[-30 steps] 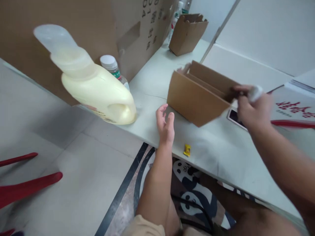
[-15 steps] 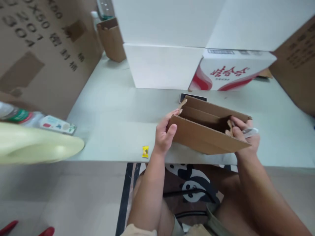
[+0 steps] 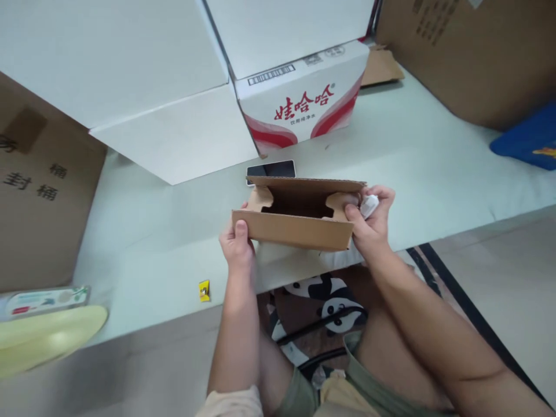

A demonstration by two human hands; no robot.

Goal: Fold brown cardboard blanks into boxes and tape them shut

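A small brown cardboard box (image 3: pixel 299 230) is held near the table's front edge, its top open toward me and its end flaps folded partly inward. Gripping its left end is my left hand (image 3: pixel 238 242), thumb on the front face. My right hand (image 3: pixel 373 223) grips the right end by the flap, and a small white object (image 3: pixel 369 206) is pinched between its fingers. Behind the box lies a dark-screened phone (image 3: pixel 273 169), partly covered by it. A small yellow packet (image 3: pixel 204 291) rests on the table left of my left forearm.
White cartons (image 3: pixel 182 133) and a red-and-white printed carton (image 3: pixel 304 104) stand at the back of the table (image 3: pixel 152 255). Large brown boxes (image 3: pixel 39 220) flank both sides. A pale yellow object (image 3: pixel 56 336) is at the left edge, a blue item (image 3: pixel 527 139) at the right.
The view has swung to the right. The small box has turned so its opening faces me more, with both end flaps now showing. Both hands still hold it.
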